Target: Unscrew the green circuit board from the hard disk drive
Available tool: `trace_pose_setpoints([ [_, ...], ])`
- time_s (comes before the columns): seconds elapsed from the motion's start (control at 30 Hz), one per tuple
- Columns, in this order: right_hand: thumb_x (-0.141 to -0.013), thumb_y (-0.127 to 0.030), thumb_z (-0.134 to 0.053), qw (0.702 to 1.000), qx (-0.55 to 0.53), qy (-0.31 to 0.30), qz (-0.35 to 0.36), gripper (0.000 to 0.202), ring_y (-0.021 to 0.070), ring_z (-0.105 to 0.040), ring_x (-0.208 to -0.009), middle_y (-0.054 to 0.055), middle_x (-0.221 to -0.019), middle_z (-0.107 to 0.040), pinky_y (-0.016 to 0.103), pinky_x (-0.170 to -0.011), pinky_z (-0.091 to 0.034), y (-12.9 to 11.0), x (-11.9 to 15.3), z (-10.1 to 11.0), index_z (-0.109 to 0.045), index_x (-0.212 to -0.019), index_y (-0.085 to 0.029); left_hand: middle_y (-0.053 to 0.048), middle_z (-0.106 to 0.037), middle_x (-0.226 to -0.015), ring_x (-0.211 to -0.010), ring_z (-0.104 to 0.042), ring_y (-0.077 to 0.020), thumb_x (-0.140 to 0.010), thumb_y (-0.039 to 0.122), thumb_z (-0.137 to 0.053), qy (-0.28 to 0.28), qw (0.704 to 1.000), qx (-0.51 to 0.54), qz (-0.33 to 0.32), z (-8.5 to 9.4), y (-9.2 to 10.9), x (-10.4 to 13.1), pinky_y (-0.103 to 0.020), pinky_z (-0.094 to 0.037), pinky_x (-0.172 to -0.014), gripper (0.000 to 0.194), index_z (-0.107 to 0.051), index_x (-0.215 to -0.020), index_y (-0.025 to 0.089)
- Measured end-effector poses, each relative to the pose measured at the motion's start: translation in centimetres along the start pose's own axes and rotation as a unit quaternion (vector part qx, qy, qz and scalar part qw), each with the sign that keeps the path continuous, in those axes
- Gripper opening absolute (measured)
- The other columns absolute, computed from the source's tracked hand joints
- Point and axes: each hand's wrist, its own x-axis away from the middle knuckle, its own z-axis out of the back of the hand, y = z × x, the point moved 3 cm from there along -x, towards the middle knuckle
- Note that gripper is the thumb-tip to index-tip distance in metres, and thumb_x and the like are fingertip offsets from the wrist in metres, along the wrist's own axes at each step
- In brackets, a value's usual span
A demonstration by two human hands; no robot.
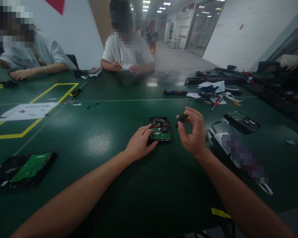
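Observation:
A hard drive point(160, 123) lies on the green table in front of me, its green circuit board facing up. My left hand point(142, 140) grips its left side, fingers over the board and thumb along the near edge. Just right of the drive, my right hand point(193, 132) holds a screwdriver point(181, 117) with a dark green and yellow handle between thumb and fingertips. The thin shaft slants down toward the drive's right edge; I cannot tell whether its tip touches.
More hard drives lie at the near left point(31, 170) and on the right point(240, 121). A white-edged strap-like item, partly blurred point(234, 158), sits by my right forearm. Further off are another screwdriver point(75, 92), a paper sheet point(29, 111) and cables. Two people sit across the table.

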Motion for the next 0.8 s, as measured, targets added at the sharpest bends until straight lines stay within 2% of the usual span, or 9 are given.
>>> trace_pose_setpoints([
  [0.1, -0.092, -0.016, -0.068, 1.000, -0.021, 0.011, -0.007, 0.059, 0.0262, -0.067, -0.115, 0.011, -0.144, -0.052, 0.044, -0.084, -0.070, 0.31, 0.06, -0.01, -0.046, -0.144, -0.031, -0.015, -0.050, -0.159, -0.147, -0.047, -0.0333, -0.096, 0.045, -0.067, 0.001, 1.000, 0.003, 0.002, -0.04, -0.05, 0.03, -0.056, -0.048, -0.117, 0.046, -0.057, -0.134, 0.022],
  [0.27, -0.088, -0.016, -0.072, 0.999, 0.041, 0.014, 0.011, 0.061, 0.0265, -0.064, -0.108, 0.010, -0.129, -0.057, 0.043, -0.077, -0.067, -0.36, -0.16, 0.34, -0.051, -0.142, -0.032, -0.014, -0.049, -0.159, -0.147, -0.046, -0.0332, -0.096, 0.045, -0.067, -0.001, 1.000, 0.004, 0.005, -0.01, -0.01, 0.01, -0.055, -0.047, -0.119, 0.045, -0.057, -0.133, 0.022],
  [0.43, -0.090, -0.012, -0.063, 0.999, 0.036, -0.013, -0.001, 0.065, 0.0277, -0.066, -0.115, 0.011, -0.139, -0.054, 0.047, -0.086, -0.068, -0.61, -0.13, 0.25, -0.049, -0.149, -0.033, -0.014, -0.049, -0.159, -0.147, -0.047, -0.0328, -0.096, 0.045, -0.068, 0.000, 1.000, 0.005, 0.001, 0.01, 0.04, -0.02, -0.055, -0.047, -0.118, 0.044, -0.057, -0.133, 0.023],
  [0.53, -0.091, -0.013, -0.064, 1.000, 0.030, -0.004, -0.005, 0.064, 0.0272, -0.068, -0.114, 0.011, -0.141, -0.054, 0.045, -0.085, -0.069, -0.47, -0.12, 0.26, -0.048, -0.149, -0.033, -0.013, -0.050, -0.159, -0.147, -0.047, -0.0325, -0.095, 0.044, -0.068, 0.002, 1.000, 0.006, 0.001, -0.03, 0.00, -0.01, -0.054, -0.047, -0.119, 0.044, -0.057, -0.133, 0.023],
  [0.67, -0.090, -0.015, -0.069, 0.999, 0.041, 0.000, 0.009, 0.060, 0.0270, -0.068, -0.112, 0.010, -0.134, -0.059, 0.044, -0.082, -0.069, -0.56, -0.21, 0.32, -0.052, -0.146, -0.032, -0.014, -0.050, -0.159, -0.147, -0.047, -0.0327, -0.096, 0.044, -0.068, 0.000, 1.000, 0.003, 0.001, -0.07, -0.04, 0.00, -0.055, -0.046, -0.119, 0.045, -0.057, -0.133, 0.022],
  [0.8, -0.092, -0.014, -0.064, 1.000, 0.013, -0.011, 0.003, 0.060, 0.0264, -0.069, -0.113, 0.010, -0.141, -0.055, 0.045, -0.085, -0.069, -0.42, -0.14, 0.14, -0.048, -0.148, -0.032, -0.015, -0.049, -0.159, -0.147, -0.047, -0.0328, -0.096, 0.044, -0.067, -0.001, 1.000, 0.000, 0.000, -0.07, -0.03, 0.01, -0.054, -0.047, -0.119, 0.045, -0.056, -0.134, 0.022],
])
